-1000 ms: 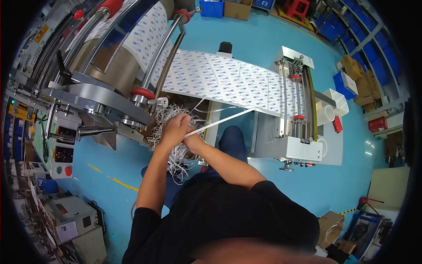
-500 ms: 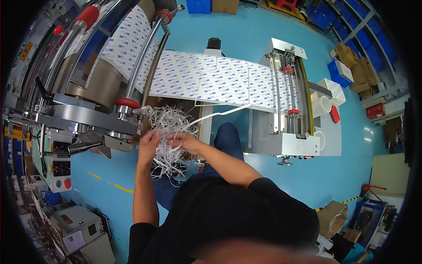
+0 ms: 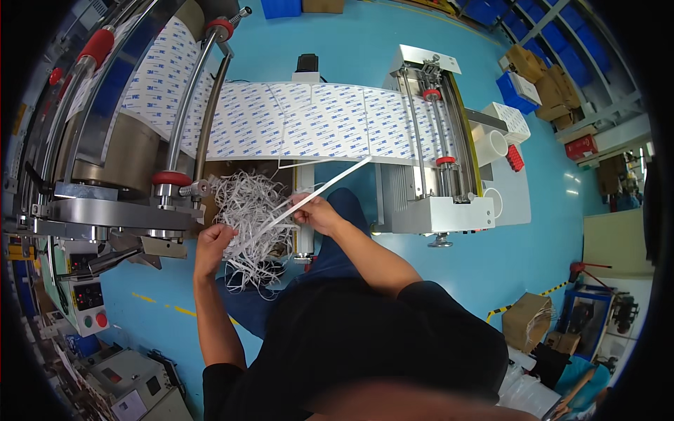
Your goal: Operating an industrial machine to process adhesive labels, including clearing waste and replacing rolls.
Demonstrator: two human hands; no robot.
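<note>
I had my right hand (image 3: 317, 214) pinching a strip (image 3: 337, 179); my left hand (image 3: 213, 247) curled beside the shreds (image 3: 247, 203), grip unclear.

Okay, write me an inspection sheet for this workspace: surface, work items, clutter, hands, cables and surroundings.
Surface: printed sheet spans from the left roller machine to the right machine.
Work items: white strip slants from the sheet's near edge to the right hand.
Clutter: tangled heap of strips below the sheet, mostly between the hands.
Hands: right hand appears to grip the white strip; left hand closed beside the heap, contents unclear.
Cables: thin dark cord seems to run beside the control panel.
Surroundings: blue floor, with a cardboard box at the lower right.
</note>
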